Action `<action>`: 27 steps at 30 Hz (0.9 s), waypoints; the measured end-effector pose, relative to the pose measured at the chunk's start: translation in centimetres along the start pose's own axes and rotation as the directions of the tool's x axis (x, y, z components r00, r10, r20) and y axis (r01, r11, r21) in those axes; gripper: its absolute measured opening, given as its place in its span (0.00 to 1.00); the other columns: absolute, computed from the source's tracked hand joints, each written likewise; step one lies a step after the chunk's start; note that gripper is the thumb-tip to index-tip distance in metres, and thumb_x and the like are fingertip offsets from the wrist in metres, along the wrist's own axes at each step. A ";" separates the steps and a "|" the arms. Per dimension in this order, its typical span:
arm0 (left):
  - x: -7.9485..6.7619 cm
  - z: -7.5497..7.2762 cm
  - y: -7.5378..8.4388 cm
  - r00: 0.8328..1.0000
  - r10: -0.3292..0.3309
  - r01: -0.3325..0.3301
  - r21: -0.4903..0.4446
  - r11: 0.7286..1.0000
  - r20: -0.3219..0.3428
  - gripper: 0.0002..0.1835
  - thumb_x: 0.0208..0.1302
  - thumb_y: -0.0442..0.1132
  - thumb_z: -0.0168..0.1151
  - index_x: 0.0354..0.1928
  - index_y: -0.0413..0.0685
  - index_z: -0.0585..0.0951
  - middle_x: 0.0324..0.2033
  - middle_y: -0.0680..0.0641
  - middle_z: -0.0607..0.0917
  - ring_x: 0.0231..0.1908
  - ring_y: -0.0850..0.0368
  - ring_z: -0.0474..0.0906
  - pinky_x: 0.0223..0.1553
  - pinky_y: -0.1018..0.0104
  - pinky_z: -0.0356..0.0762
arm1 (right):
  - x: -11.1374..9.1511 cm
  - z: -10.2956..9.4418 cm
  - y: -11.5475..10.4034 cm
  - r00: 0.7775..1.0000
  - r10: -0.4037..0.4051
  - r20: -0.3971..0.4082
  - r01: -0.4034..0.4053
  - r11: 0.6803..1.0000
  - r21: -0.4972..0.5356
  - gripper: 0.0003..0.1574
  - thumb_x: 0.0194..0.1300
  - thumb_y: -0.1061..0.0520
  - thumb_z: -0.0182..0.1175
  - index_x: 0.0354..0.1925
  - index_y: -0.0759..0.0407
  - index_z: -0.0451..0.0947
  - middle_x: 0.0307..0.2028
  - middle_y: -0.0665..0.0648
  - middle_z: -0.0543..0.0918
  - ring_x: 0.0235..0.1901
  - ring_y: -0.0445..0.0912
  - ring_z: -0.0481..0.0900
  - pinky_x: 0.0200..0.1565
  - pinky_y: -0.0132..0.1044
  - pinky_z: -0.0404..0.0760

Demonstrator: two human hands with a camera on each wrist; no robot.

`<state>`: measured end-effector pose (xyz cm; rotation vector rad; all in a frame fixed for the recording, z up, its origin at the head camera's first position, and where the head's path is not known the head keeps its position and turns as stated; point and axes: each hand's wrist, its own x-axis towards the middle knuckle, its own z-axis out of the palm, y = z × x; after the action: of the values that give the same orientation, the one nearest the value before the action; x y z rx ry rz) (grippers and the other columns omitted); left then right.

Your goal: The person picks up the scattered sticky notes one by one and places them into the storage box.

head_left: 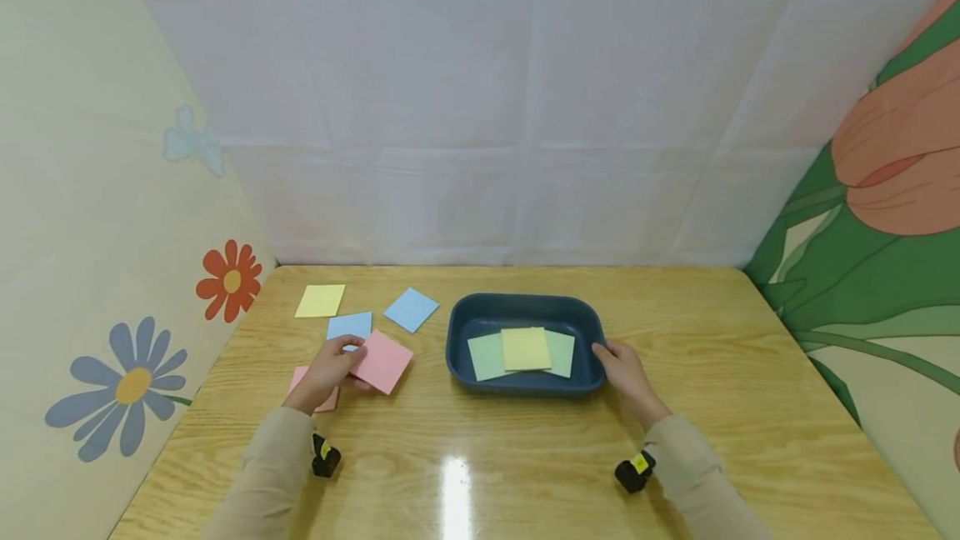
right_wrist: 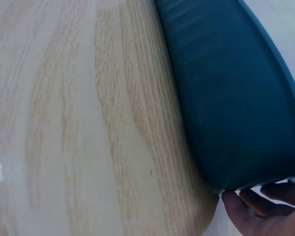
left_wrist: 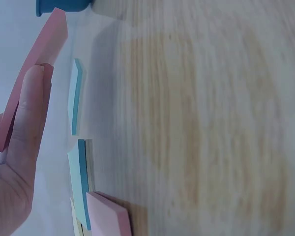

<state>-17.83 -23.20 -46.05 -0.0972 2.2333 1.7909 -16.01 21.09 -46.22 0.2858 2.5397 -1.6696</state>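
A pink sticky-note pad (head_left: pixel 383 362) is pinched in my left hand (head_left: pixel 332 367), lifted above the table and tilted. In the left wrist view, the thick edge of that pad shows between the fingers (left_wrist: pixel 28 110). My right hand (head_left: pixel 624 369) holds the right end of a dark blue plastic bin (head_left: pixel 525 389), its fingertips (right_wrist: pixel 233 199) against the end wall in the right wrist view. Inside the bin lie a yellow pad (head_left: pixel 526 348) and, partly under it, green pads (head_left: pixel 487 358). Another pink pad (head_left: pixel 327 399) sits on the table, partly hidden by the left hand.
Left of the bin, a blue pad (head_left: pixel 411 310), a second blue pad (head_left: pixel 350 324) and a yellow pad (head_left: pixel 320 301) lie on the wooden table (head_left: pixel 525 457). A white cloth (head_left: pixel 480 107) hangs behind. Flower-printed panels stand at both sides.
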 end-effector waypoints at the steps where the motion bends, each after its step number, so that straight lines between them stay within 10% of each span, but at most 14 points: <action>1: -0.1 0.0 0.0 1.000 0.006 -0.006 -0.011 1.000 0.008 0.19 0.70 0.30 0.41 0.56 0.22 0.60 0.28 0.39 0.78 0.22 0.54 0.80 0.27 0.58 0.83 | 0.0 0.0 0.0 1.000 0.002 -0.001 -0.002 1.000 0.000 0.19 0.71 0.57 0.43 0.33 0.74 0.70 0.22 0.54 0.65 0.26 0.44 0.64 0.28 0.34 0.65; 20: -0.7 0.8 1.6 0.992 0.037 -0.056 -0.155 0.986 -0.121 0.23 0.71 0.31 0.41 0.62 0.22 0.55 0.35 0.36 0.78 0.24 0.58 0.80 0.29 0.61 0.83 | 0.0 0.1 0.1 1.000 -0.009 -0.019 0.008 1.000 -0.007 0.20 0.71 0.58 0.42 0.38 0.77 0.71 0.27 0.58 0.70 0.29 0.45 0.66 0.31 0.34 0.67; 27: -1.2 1.0 2.5 0.989 0.050 -0.078 -0.202 0.976 -0.138 0.23 0.71 0.32 0.40 0.63 0.23 0.55 0.34 0.41 0.79 0.26 0.59 0.81 0.31 0.64 0.83 | -0.2 0.2 0.0 1.000 -0.006 -0.030 0.005 1.000 -0.014 0.23 0.71 0.57 0.43 0.49 0.78 0.72 0.43 0.70 0.77 0.42 0.53 0.74 0.41 0.36 0.73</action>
<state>-17.10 -21.76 -43.57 -0.1927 2.1511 2.1064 -15.77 20.88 -46.27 0.3052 2.5748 -1.6616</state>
